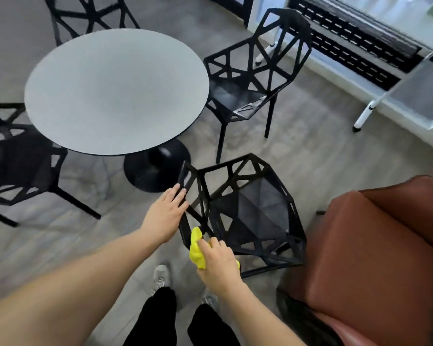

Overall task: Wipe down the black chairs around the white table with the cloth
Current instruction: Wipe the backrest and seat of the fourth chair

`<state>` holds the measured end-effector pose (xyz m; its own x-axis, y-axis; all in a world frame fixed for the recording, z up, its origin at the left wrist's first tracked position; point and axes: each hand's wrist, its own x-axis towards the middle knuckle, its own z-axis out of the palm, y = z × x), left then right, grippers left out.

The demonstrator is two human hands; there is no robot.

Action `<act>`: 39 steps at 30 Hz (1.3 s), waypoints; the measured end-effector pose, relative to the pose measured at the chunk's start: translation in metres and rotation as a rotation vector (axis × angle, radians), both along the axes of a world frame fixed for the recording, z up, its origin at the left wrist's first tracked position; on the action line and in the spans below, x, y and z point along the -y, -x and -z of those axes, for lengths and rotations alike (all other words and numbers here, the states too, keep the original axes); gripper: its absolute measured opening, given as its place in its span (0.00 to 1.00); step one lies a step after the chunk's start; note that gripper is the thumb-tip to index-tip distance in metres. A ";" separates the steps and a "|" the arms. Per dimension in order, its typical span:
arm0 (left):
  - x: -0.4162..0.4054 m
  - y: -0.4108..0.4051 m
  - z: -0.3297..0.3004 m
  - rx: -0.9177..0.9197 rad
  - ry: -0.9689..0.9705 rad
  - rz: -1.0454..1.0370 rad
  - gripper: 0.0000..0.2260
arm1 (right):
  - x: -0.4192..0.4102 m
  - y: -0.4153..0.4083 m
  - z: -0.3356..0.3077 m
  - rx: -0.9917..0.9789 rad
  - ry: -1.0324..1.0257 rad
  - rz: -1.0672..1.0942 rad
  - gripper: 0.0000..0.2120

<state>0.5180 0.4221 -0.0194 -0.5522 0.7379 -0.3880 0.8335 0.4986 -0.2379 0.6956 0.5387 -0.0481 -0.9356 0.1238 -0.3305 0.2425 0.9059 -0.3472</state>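
The nearest black chair (245,211) is a rigid lattice of flat angular bars forming triangles and polygons, with a faceted, finely perforated seat pan. The left hand (166,216) rests on the top edge of its backrest, fingers fairly straight and lying over the bar. The right hand (218,264) has its fingers curled round a bunched yellow cloth (196,248), soft and crumpled, pressed against the lower part of the backrest frame.

The round white table (115,91) has a matte, smooth top with a thin dark rim and stands on a glossy black pedestal base (158,166). Three more chairs of the same lattice pattern ring it: one to the right (258,71), one to the left (18,161), one at the far side (90,13), their seats tucked near the table edge.

A brown upholstered armchair (375,258), smooth and padded, sits just beside the near chair on the right, leaving a narrow gap. The grey wood-grain floor (310,146) lies open between the near chair and the right-hand one.
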 end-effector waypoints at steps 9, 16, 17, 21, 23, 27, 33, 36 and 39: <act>0.084 -0.082 0.002 0.086 -0.076 -0.330 0.26 | 0.017 -0.044 -0.005 0.004 -0.081 -0.272 0.25; 0.144 -0.157 -0.002 0.069 -0.122 -0.435 0.20 | 0.035 -0.075 -0.020 0.097 -0.194 -0.458 0.24; 0.152 -0.168 -0.004 0.071 -0.116 -0.439 0.20 | 0.040 -0.082 -0.024 0.102 -0.234 -0.480 0.23; 0.170 -0.204 -0.004 0.093 -0.122 -0.419 0.17 | 0.055 -0.122 -0.033 0.102 -0.400 -0.442 0.27; 0.168 -0.227 -0.006 0.130 -0.135 -0.411 0.16 | 0.049 -0.142 -0.034 0.073 -0.421 -0.439 0.27; 0.159 -0.271 -0.011 0.238 -0.091 -0.397 0.18 | 0.026 -0.174 -0.036 0.094 -0.461 -0.496 0.26; 0.140 -0.293 -0.029 0.458 -0.053 -0.420 0.29 | -0.014 -0.191 -0.035 0.013 -0.521 -0.615 0.23; 0.127 -0.296 -0.031 0.505 -0.035 -0.436 0.29 | -0.035 -0.187 -0.033 0.009 -0.534 -0.642 0.23; 0.103 -0.298 -0.029 0.488 -0.038 -0.470 0.28 | -0.064 -0.174 -0.036 0.001 -0.561 -0.660 0.21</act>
<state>0.8156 0.3189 0.0093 -0.5859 0.4805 -0.6526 0.5339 0.8347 0.1353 0.8694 0.6024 -0.0122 -0.8733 -0.2999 -0.3839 -0.3935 0.8988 0.1932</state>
